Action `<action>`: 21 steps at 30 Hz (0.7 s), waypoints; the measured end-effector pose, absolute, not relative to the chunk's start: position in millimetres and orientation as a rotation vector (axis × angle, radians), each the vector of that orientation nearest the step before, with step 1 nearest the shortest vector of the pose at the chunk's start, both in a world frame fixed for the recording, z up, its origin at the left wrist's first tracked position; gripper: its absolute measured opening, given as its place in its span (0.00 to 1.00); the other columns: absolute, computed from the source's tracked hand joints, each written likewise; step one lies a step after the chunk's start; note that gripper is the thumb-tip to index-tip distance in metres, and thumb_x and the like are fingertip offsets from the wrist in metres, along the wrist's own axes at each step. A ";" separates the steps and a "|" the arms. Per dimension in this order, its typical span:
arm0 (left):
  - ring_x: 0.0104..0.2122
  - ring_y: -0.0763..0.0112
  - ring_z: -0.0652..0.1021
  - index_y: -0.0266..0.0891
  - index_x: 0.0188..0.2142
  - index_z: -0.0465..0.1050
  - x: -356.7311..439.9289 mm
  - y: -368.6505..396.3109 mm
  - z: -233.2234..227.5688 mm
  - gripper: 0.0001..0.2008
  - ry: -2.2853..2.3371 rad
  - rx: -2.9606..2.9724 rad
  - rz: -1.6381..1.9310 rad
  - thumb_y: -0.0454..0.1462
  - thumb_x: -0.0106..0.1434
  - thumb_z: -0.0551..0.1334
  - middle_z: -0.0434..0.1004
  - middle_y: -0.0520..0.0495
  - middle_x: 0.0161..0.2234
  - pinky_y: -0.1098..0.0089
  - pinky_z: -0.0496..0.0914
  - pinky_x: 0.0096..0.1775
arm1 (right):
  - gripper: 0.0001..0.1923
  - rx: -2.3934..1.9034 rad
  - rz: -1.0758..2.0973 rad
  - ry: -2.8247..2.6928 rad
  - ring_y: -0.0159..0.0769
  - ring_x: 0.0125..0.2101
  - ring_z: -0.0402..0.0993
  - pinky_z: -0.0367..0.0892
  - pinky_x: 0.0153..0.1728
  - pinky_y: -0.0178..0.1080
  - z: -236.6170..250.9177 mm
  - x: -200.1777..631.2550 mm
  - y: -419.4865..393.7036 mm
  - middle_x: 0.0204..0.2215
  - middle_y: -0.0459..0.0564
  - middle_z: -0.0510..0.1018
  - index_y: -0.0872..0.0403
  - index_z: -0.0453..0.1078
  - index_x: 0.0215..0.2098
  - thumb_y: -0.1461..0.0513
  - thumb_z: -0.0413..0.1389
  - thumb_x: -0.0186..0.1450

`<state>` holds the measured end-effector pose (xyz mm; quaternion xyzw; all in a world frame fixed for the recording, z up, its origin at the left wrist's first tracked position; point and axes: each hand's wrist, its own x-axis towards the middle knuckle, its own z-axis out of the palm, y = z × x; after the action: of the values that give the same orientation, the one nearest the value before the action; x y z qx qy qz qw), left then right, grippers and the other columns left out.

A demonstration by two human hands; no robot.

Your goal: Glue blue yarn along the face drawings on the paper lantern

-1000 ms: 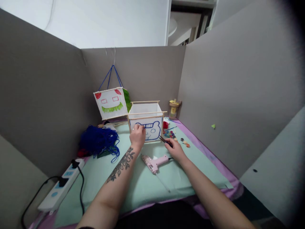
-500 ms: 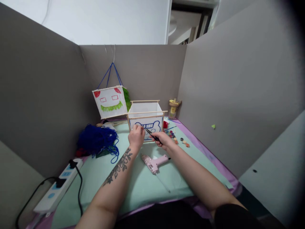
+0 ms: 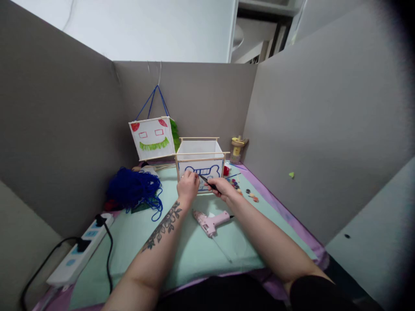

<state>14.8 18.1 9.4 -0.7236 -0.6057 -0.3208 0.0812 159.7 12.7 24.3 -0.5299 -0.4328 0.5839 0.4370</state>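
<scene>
A white paper box lantern on a wooden stick frame stands on the mint-green mat. Its front face carries a blue drawn face. My left hand is pressed against the lower left of that face with its fingers bent; what it pinches is hidden. My right hand holds small black scissors, whose tip points at the front face just beside my left fingers.
A finished lantern with a red and green face hangs on blue cord at the back left. Blue yarn lies left, a pink glue gun near me, coloured buttons right, a power strip far left. Grey partitions enclose the desk.
My right hand has come in from the right with the scissors, up to the lantern's front face next to my left hand. My left hand stayed on the lantern.
</scene>
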 end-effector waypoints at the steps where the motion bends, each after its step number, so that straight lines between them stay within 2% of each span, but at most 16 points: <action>1: 0.38 0.67 0.73 0.42 0.41 0.71 14.8 16.9 10.4 0.12 -1.816 -2.167 -0.937 0.40 0.65 0.51 0.71 0.45 0.42 0.72 0.63 0.34 | 0.09 -1.319 1.446 -1.087 0.20 0.09 0.49 0.39 0.09 0.27 23.3 160.1 13.4 0.13 0.42 0.67 0.60 0.71 0.25 0.64 0.51 0.56; 8: 0.38 0.68 0.74 0.43 0.40 0.72 4.5 2.9 24.6 0.11 -1.808 -2.351 -0.693 0.38 0.64 0.51 0.73 0.46 0.42 0.72 0.65 0.36 | 0.10 -1.332 1.424 -1.168 0.21 0.10 0.51 0.39 0.09 0.29 7.7 178.8 8.3 0.16 0.44 0.70 0.60 0.73 0.28 0.61 0.53 0.55; 11: 0.38 0.64 0.76 0.40 0.37 0.73 -14.8 -1.3 35.5 0.10 -1.934 -2.423 -0.357 0.37 0.62 0.53 0.76 0.42 0.39 0.69 0.66 0.38 | 0.10 -1.303 1.410 -1.195 0.21 0.11 0.50 0.39 0.10 0.29 -2.0 192.9 0.5 0.17 0.44 0.70 0.59 0.72 0.28 0.60 0.54 0.54; 14: 0.38 0.56 0.76 0.34 0.33 0.74 -41.9 -3.9 45.3 0.13 -2.207 -2.298 -0.086 0.42 0.60 0.57 0.76 0.35 0.36 0.64 0.68 0.37 | 0.12 -1.264 1.365 -1.206 0.21 0.12 0.50 0.39 0.11 0.29 -10.0 205.3 -7.5 0.18 0.43 0.69 0.58 0.72 0.28 0.57 0.54 0.53; 17: 0.39 0.54 0.76 0.33 0.38 0.73 -60.7 -6.7 48.4 0.17 -2.257 -2.163 -0.161 0.42 0.64 0.51 0.75 0.33 0.39 0.61 0.68 0.37 | 0.13 -1.249 1.230 -1.252 0.23 0.14 0.52 0.42 0.12 0.30 -16.6 215.9 -12.9 0.19 0.43 0.69 0.57 0.72 0.30 0.55 0.54 0.53; 19: 0.40 0.58 0.75 0.37 0.45 0.69 -60.9 -9.1 45.2 0.15 -2.180 -2.174 -0.257 0.37 0.64 0.49 0.73 0.37 0.43 0.63 0.68 0.37 | 0.13 -1.286 1.090 -1.286 0.24 0.15 0.54 0.45 0.14 0.30 -21.7 223.7 -15.4 0.20 0.43 0.70 0.56 0.71 0.30 0.54 0.55 0.53; 21: 0.41 0.63 0.75 0.43 0.49 0.67 -50.5 -11.8 38.6 0.15 -2.017 -2.328 -0.358 0.35 0.63 0.52 0.71 0.43 0.46 0.67 0.68 0.39 | 0.15 -1.361 0.952 -1.295 0.26 0.17 0.57 0.48 0.16 0.30 -28.3 233.2 -18.4 0.20 0.44 0.71 0.55 0.71 0.31 0.53 0.55 0.53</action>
<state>-50.5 -11.8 38.6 -0.7506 -0.6503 -0.1156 0.0204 233.2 -18.4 -28.3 -0.5614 -0.5342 0.3930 0.4950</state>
